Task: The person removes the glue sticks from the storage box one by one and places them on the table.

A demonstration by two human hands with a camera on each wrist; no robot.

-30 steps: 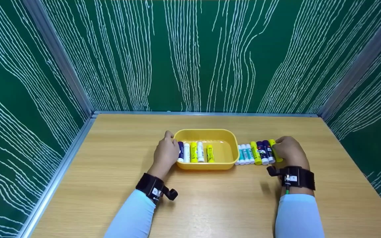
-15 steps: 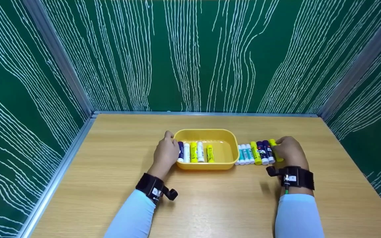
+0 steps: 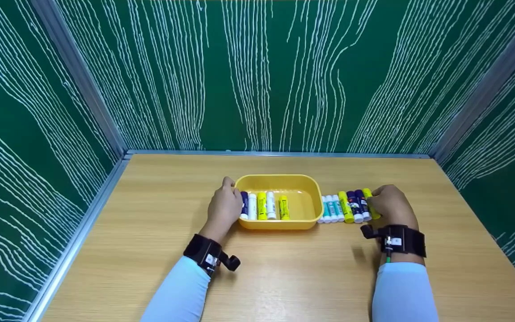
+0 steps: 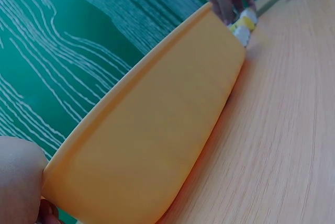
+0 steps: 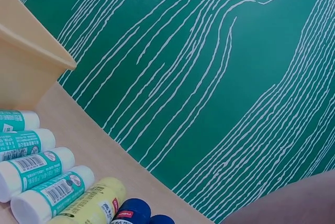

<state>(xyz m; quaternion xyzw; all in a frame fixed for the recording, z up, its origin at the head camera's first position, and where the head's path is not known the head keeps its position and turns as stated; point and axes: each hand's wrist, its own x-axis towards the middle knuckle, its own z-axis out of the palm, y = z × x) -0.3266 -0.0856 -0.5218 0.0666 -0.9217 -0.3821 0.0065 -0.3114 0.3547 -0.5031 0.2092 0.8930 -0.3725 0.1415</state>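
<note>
My left hand [image 3: 225, 203] grips the left end of a yellow plastic tub [image 3: 280, 226]. The left wrist view shows the tub's long outer wall [image 4: 152, 114], with part of that hand at its near corner. Inside the tub lie several glue sticks, among them a yellow glue stick [image 3: 284, 208] set a little apart. Right of the tub, several glue sticks lie side by side in a row, with teal-labelled glue sticks [image 5: 36, 169] nearest it. At the row's right end my right hand [image 3: 391, 203] pinches a yellow glue stick [image 3: 370, 203]; its fingertips are partly hidden.
Everything rests on a light wooden table [image 3: 284, 273]. Green panels [image 3: 280, 76] with white wavy lines stand behind and at both sides, joined by metal posts. A dark purple glue stick [image 3: 362, 205] lies directly beside the yellow end stick.
The yellow glue stick at the row's right end has shifted slightly left, closer to the purple one, with my right hand at it. My left hand and the tub have not moved.
</note>
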